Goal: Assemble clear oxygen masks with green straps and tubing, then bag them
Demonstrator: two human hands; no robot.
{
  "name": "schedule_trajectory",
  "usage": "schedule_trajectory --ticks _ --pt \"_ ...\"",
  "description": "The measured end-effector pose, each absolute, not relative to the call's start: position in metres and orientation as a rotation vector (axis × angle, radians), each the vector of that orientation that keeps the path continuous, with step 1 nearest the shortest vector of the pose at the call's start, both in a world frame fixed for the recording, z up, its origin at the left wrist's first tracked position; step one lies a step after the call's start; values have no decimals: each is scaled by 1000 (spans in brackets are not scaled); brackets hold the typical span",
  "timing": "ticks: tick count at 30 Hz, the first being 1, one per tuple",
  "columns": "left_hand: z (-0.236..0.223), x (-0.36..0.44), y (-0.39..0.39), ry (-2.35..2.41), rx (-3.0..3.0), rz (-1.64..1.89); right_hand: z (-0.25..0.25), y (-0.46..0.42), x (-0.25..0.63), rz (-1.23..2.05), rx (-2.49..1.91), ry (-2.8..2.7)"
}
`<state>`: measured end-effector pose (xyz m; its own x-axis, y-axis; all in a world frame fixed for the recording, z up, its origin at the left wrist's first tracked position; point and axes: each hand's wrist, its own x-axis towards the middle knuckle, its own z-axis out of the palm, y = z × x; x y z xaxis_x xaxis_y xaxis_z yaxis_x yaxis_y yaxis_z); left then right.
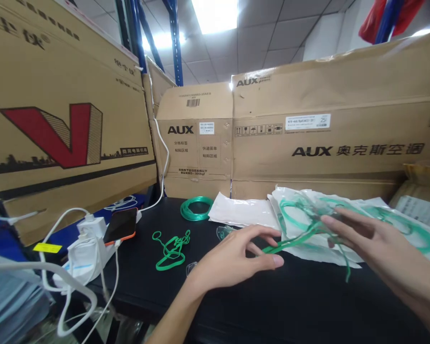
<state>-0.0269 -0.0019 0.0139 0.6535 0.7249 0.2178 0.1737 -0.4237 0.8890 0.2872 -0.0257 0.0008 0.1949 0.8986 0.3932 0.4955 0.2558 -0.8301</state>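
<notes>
Over the black table point(290, 301), our left hand point(245, 255) curves its thumb and fingers about a green strap point(294, 241), though we cannot tell whether they press on it, while our right hand point(370, 236) pinches a blurred clear plastic piece point(317, 206) at the strap's other end. To the left of our hands we see a tangled green band point(171, 265) lying on the table, and farther off a coil of green tubing point(187, 214) just beside a white packet point(245, 210), with AUX cardboard boxes point(344, 95) standing behind.
</notes>
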Motion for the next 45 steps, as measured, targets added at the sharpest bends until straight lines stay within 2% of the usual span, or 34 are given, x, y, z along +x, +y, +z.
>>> schedule_trajectory --ticks 4,9,12,16,21,26,34,39,45 --pt "35 -45 13 921 2285 792 9 -29 256 736 -1461 -1532" --pt "57 -89 93 1714 2300 853 1 -17 245 674 -1393 -1781" --pt "54 -112 147 2081 2159 676 -5 -13 244 673 -1375 -1810" --pt "32 -132 189 2291 2055 361 -8 -13 242 684 -1359 -1839" --pt "13 -154 204 2365 2055 140 -7 -14 243 699 -1348 -1872" --pt "20 -168 208 2425 2017 7 -4 -16 244 710 -1346 -1878" --pt "26 -151 198 2479 2118 174 -7 -15 243 693 -1347 -1879" --pt "33 -146 190 2304 2269 280 -8 -13 244 708 -1335 -1886" --pt "35 -134 187 1913 2275 -26 -8 -15 244 715 -1339 -1899"
